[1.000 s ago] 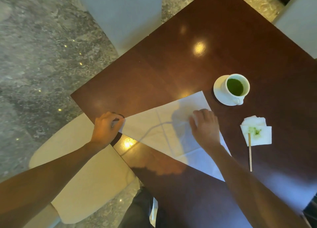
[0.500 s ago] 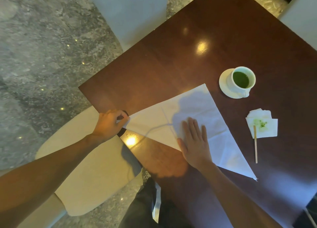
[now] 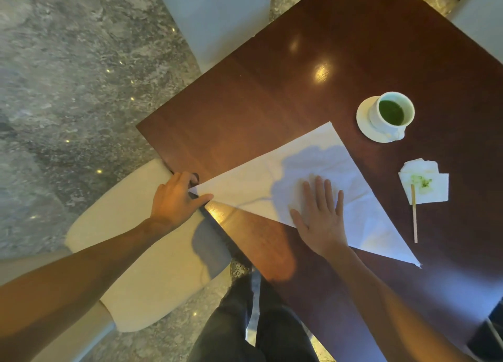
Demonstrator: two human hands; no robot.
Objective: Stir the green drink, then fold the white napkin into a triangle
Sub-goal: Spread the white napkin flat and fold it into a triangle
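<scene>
The white napkin [image 3: 321, 168] lies on the dark wooden table [image 3: 272, 95] as a large triangle, one point far, one near right, one at the table's left edge. My left hand [image 3: 174, 198] pinches that left point at the table edge. My right hand [image 3: 321, 214] lies flat, fingers spread, on the napkin's near folded edge. The white cup of green drink [image 3: 392, 114] stands on its saucer [image 3: 364, 125] beyond the napkin's far point, to the right.
A small stained tissue [image 3: 430, 182] with a wooden stir stick [image 3: 414, 214] lies right of the napkin. A cream chair seat [image 3: 141, 252] sits under my left arm. Grey chairs [image 3: 217, 16] stand at the far sides. My legs show below.
My right hand slid from the napkin's middle toward me along the fold and flattened with fingers spread. The left hand stayed on the left corner. The camera shifted slightly.
</scene>
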